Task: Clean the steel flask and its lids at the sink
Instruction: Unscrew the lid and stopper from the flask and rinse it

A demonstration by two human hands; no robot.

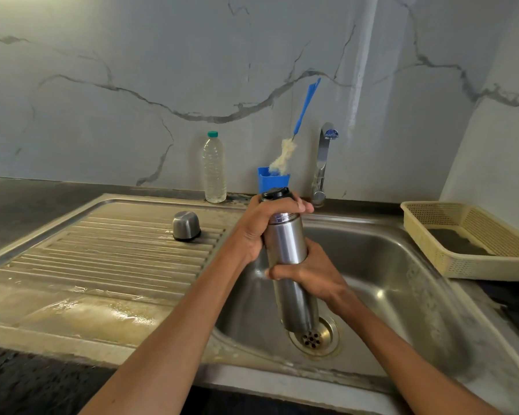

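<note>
Your left hand (259, 223) grips the black inner lid (275, 193), right hand (309, 272) grasps the tall steel flask (288, 250) over the stainless sink basin (402, 280); wet ribbed drainboard (102, 250) at 9 o'clock, marble wall (132, 70) at 12.

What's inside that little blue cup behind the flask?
A bottle brush stands in the blue cup, its pale bristles poking out and its blue handle leaning toward the wall. The cup's bottom is hidden, partly by the steel flask, so anything else inside can't be seen.

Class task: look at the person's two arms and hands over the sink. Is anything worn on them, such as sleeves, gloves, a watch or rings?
Nothing is worn. The left hand and right hand are bare, without gloves, and both forearms are uncovered to the picture's edge. No sleeve, watch, bracelet or ring shows.
</note>
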